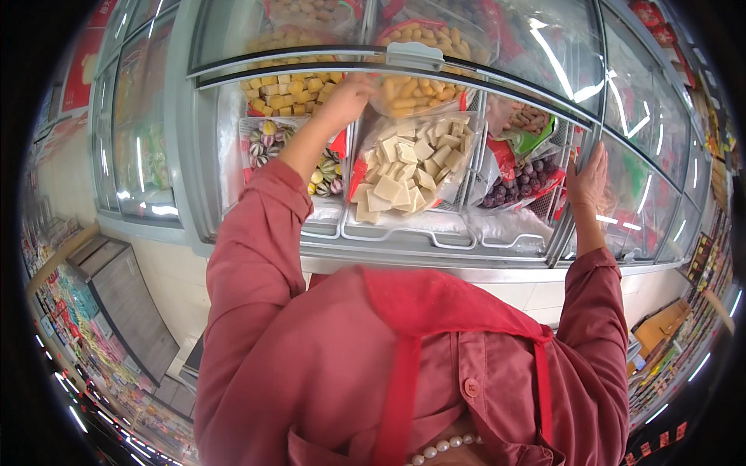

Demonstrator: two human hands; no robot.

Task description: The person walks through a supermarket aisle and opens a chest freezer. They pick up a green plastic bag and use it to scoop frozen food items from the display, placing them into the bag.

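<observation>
My left hand (pixel 349 100) reaches into a chest freezer, its fingers at the edge of a clear plastic bag of yellow-brown sausage-shaped pieces (pixel 415 93); its fingertips are partly hidden. Left of it lie yellow and pale cubes (pixel 285 93), with striped balls (pixel 269 140) below. Flat cream-coloured squares (pixel 393 183) fill an opened bag in the middle basket. My right hand (pixel 587 175) rests on the metal frame at the right of the opening, beside a bag of dark purple balls (pixel 521 183). Whether it grips the frame is unclear.
Sliding glass lids (pixel 495 35) with a pale handle (pixel 415 56) cover the far part. White wire baskets (pixel 402 232) divide the freezer, and frost lines its walls. Another glass-topped freezer (pixel 148 128) stands at the left. A grey wood-look cabinet (pixel 134 303) and stocked shelves are behind.
</observation>
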